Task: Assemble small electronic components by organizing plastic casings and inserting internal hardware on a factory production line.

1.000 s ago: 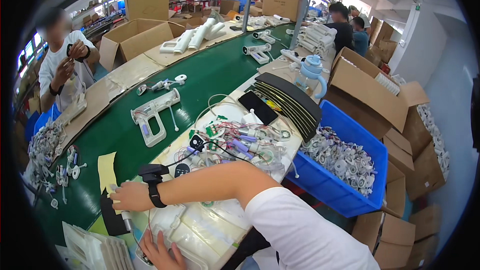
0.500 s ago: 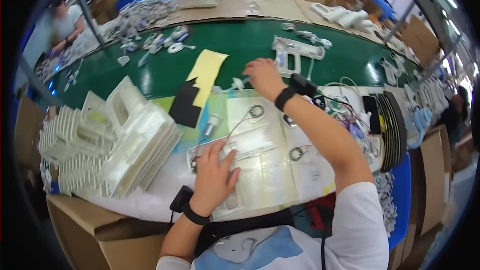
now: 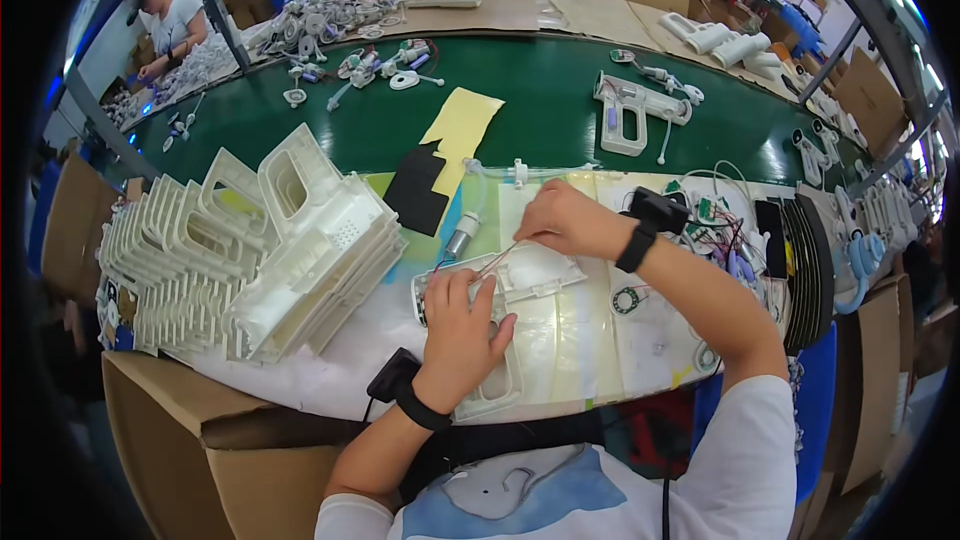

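A white pistol-shaped plastic housing half lies hollow side up before me, its handle loop toward my body. My left hand holds its left end, fingers bent over the edge and thumb apart. Above the shell, my right hand pinches thin reddish wires that run down toward my left fingertips. Whatever is at the wires' end is hidden by my fingers. Just beyond the shell is a small cylindrical metal motor or pump with a clear tube attached. A ring-shaped circuit board rests to the right.
Stacked white housing halves stand at left. Black and yellow sheets lie behind the work. Tangled wired boards and black curved strips are at right. A green conveyor belt carries an assembled housing. Other people work beyond.
My right hand has come back from the belt's edge toward the shell and now pinches the wires. The ring board that lay by the shell is out of sight. The view has shifted slightly.
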{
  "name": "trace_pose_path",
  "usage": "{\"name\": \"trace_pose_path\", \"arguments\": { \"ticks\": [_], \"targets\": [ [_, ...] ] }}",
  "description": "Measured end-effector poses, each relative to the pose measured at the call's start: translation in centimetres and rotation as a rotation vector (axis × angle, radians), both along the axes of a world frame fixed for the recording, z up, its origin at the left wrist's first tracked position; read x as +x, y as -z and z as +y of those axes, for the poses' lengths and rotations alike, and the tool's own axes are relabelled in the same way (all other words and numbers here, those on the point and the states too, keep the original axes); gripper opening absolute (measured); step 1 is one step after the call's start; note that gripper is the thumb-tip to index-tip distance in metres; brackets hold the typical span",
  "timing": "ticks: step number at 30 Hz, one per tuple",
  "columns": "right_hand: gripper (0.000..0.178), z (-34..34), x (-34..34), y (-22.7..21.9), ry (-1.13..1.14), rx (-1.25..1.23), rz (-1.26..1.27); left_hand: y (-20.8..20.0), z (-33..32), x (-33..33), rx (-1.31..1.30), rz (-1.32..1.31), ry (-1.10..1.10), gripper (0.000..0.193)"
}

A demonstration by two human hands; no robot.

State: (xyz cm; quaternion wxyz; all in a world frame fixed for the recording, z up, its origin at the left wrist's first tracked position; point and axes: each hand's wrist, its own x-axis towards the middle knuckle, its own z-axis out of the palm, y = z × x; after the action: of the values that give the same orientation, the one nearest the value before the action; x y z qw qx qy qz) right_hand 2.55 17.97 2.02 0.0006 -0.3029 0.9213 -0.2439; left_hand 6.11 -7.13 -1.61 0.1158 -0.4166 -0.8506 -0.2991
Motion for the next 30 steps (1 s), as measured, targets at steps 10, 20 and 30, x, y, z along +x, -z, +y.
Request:
{"name": "trace_pose_path", "arguments": {
  "ticks": [10,20,30],
  "targets": [
    [0.019,-2.3,7.2,-0.6,0.134,0.379,0.281,0.2,-0.4,-0.1,0.069,-0.026,0.032,0.043],
    [0.011,-2.3,5.8,0.1,0.001,0.290,0.304,0.0,-0.8,0.8,0.081,0.001,0.036,0.034],
    [0.015,-2.6,5.1,0.5,0.076,0.323,0.214,-0.6,-0.5,0.4,-0.023,0.058,0.044,0.032]
  ]
}}
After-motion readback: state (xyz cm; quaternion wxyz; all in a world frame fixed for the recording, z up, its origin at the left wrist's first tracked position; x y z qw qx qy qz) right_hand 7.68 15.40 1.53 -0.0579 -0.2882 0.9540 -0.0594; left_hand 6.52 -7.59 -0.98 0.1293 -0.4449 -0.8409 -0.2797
